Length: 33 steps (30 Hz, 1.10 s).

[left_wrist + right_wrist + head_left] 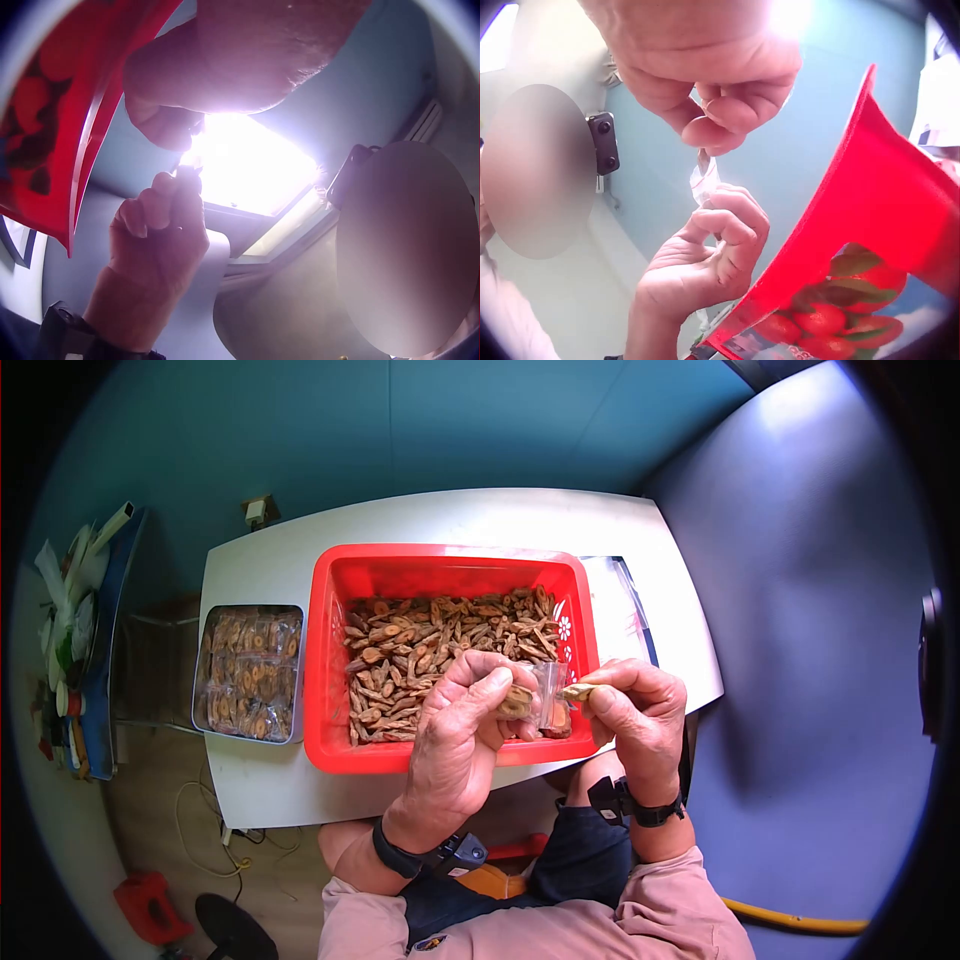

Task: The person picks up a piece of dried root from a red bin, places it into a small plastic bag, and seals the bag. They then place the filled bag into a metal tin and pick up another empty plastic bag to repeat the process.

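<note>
My left hand point(450, 735) grips a small clear zip bag point(550, 690) above the front of a red plastic basket. A pale dried slice point(515, 703) shows at its fingertips. Between thumb and fingers, my right hand point(640, 722) pinches another light brown dried root slice point(578, 691), its tip at the bag's mouth. In the right wrist view the bag point(703, 182) bridges the two hands. Glare washes out the fingertips in the left wrist view. Brown dried slices point(440, 645) heap inside the basket point(322, 660) below the hands.
Left of the basket, a metal tin point(298, 728) holds filled clear packets point(250, 670) in rows. A flat clear-and-dark item point(625, 600) lies right of the basket on the white table point(520, 510). Cables point(190, 830) run over the floor at left.
</note>
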### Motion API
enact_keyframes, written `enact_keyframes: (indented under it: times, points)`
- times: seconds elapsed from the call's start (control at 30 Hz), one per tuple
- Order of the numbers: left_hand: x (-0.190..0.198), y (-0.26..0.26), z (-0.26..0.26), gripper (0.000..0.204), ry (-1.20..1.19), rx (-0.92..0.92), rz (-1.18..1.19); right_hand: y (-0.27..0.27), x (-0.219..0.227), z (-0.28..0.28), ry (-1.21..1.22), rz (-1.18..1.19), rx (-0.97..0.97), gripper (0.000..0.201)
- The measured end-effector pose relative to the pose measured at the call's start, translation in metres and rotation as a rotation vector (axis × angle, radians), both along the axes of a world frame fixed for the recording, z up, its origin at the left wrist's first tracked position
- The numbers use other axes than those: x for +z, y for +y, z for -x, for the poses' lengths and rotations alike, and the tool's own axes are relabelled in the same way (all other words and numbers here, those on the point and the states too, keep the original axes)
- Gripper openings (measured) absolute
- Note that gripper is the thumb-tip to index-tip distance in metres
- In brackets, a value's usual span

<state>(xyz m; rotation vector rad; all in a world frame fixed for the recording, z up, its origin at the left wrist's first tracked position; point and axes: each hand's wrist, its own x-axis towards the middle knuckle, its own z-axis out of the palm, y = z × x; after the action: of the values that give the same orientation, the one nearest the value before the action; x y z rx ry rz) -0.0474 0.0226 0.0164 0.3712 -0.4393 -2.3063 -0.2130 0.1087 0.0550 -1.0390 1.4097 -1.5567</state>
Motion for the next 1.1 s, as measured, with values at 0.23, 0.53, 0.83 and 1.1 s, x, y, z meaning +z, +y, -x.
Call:
enact_keyframes:
  times: [0.23,0.53,0.83,1.1]
  points:
    - [-0.006,0.002,0.004,0.008,-0.023,-0.014,0.009,-0.004,-0.007,-0.003,0.032,-0.018,-0.023,0.011]
    - [-0.004,0.009,0.008,0.01,-0.079,0.055,0.072,-0.01,-0.015,-0.01,0.201,0.028,-0.088,0.006]
    - [-0.005,0.011,0.009,0.009,-0.09,0.074,0.119,-0.011,-0.017,-0.013,0.152,0.115,-0.021,0.005]
    - [-0.001,0.015,0.01,0.012,-0.18,0.096,0.218,-0.007,-0.01,-0.02,0.047,0.056,-0.045,0.018]
